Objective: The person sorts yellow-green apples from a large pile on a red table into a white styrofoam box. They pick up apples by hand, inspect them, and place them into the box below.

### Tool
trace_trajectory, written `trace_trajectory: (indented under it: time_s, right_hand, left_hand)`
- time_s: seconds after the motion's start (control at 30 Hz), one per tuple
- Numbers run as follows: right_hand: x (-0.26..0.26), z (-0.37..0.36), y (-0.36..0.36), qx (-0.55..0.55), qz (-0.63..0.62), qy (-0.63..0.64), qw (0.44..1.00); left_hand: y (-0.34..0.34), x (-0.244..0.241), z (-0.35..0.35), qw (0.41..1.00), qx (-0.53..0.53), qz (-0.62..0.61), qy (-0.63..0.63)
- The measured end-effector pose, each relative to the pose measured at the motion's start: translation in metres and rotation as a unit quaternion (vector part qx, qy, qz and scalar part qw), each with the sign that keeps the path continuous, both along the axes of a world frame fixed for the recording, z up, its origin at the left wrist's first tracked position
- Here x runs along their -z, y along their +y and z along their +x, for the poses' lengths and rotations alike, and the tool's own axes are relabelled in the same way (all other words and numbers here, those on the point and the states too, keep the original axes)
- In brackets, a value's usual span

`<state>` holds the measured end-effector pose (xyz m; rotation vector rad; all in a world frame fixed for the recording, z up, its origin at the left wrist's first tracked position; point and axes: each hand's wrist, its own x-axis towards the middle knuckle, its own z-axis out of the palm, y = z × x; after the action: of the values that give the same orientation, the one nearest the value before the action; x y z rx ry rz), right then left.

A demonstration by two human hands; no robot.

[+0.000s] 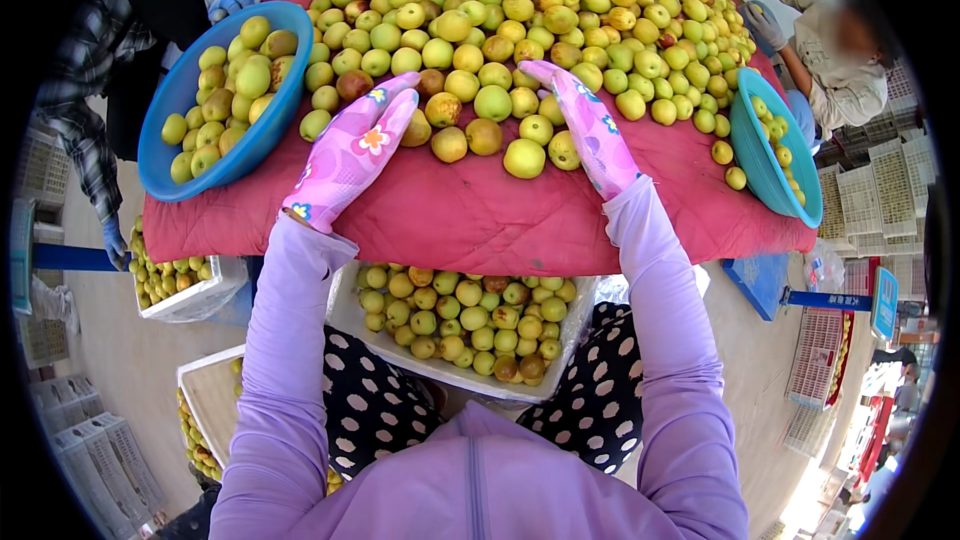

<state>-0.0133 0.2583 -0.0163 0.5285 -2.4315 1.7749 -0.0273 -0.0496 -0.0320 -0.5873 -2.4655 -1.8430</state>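
My left hand (pixel 360 150), in a pink flowered glove, rests at the near edge of a heap of yellow-green, jujube-like fruits (pixel 454 26). Its palm faces inward beside the loose fruits. Opposite it, my right hand (pixel 589 127) wears a matching glove and curves around the other side of the same fruits. Between the two lie several loose fruits (pixel 484 136), some with brown patches, on a red quilted cloth (pixel 465 217). Neither hand is closed around a fruit. Below the cloth's edge, a white foam box (pixel 457 382) full of similar fruits stands between my knees.
A blue basin (pixel 157 165) of fruits sits at left, and a teal basin (pixel 795 195) at right. Gloved co-workers' hands (pixel 236 0) (pixel 765 22) are at both sides. More foam boxes (pixel 202 300) stand on the left floor; plastic crates (pixel 855 195) are stacked at right.
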Motion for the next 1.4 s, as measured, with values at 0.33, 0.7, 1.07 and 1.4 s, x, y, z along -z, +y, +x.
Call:
trace_trajectory:
  time_s: [0.33,0.7,1.07,1.4]
  right_hand:
    - [-0.008,0.013,-0.023,-0.048,-0.03,-0.066,0.996]
    - [-0.007,0.011,-0.033,-0.074,-0.049,-0.054,0.995]
    - [0.001,0.071,-0.061,0.025,0.066,0.075,0.995]
    - [0.036,0.128,-0.071,0.111,0.11,0.222,0.963]
  left_hand:
    - [-0.004,0.006,0.0,0.998,0.018,0.039,-0.044]
    - [0.004,-0.009,0.009,0.996,0.08,-0.038,0.016]
    - [0.021,-0.022,0.021,0.991,0.102,-0.084,0.008]
    - [0.042,-0.05,0.056,0.978,0.155,-0.14,0.026]
